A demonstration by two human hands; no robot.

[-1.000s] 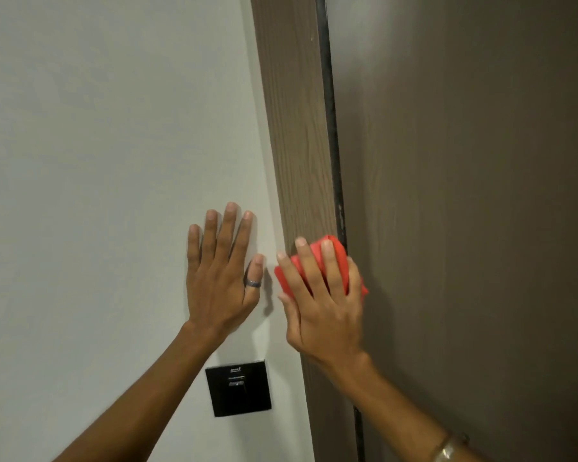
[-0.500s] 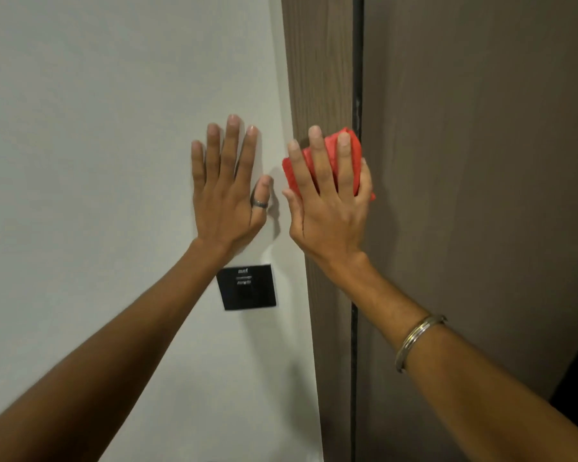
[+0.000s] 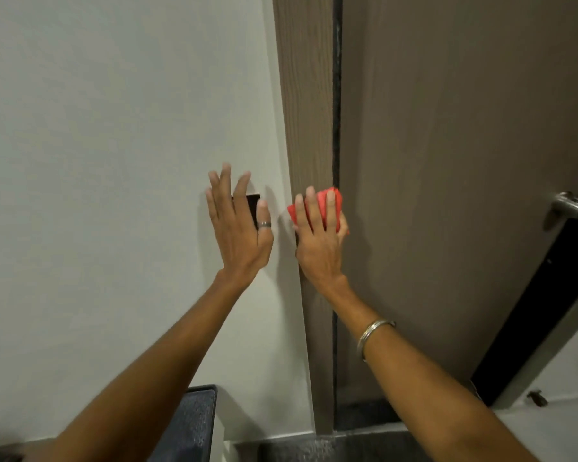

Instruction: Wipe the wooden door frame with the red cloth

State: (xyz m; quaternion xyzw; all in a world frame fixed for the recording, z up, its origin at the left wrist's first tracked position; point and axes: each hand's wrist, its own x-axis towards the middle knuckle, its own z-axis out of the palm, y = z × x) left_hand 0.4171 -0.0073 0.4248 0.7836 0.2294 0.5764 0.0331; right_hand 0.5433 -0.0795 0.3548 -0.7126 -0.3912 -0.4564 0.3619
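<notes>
The wooden door frame (image 3: 307,95) runs as a brown vertical strip between the white wall and the door. My right hand (image 3: 319,241) presses the folded red cloth (image 3: 334,203) flat against the frame at about mid-height, fingers spread over it. My left hand (image 3: 239,228) is beside it on the wall side, fingers apart, holding nothing, and covers most of a black wall plate (image 3: 252,203). It looks slightly lifted off the wall.
The brown door (image 3: 447,161) stands to the right, with a metal handle (image 3: 569,203) at its edge and a dark gap beyond. A dark mat (image 3: 194,425) lies on the floor at lower left. A small doorstop (image 3: 536,398) sits on the floor at right.
My right hand has slid the red cloth down the frame. My left hand has moved down the wall too and now covers the black plate. The view has tilted down toward the floor.
</notes>
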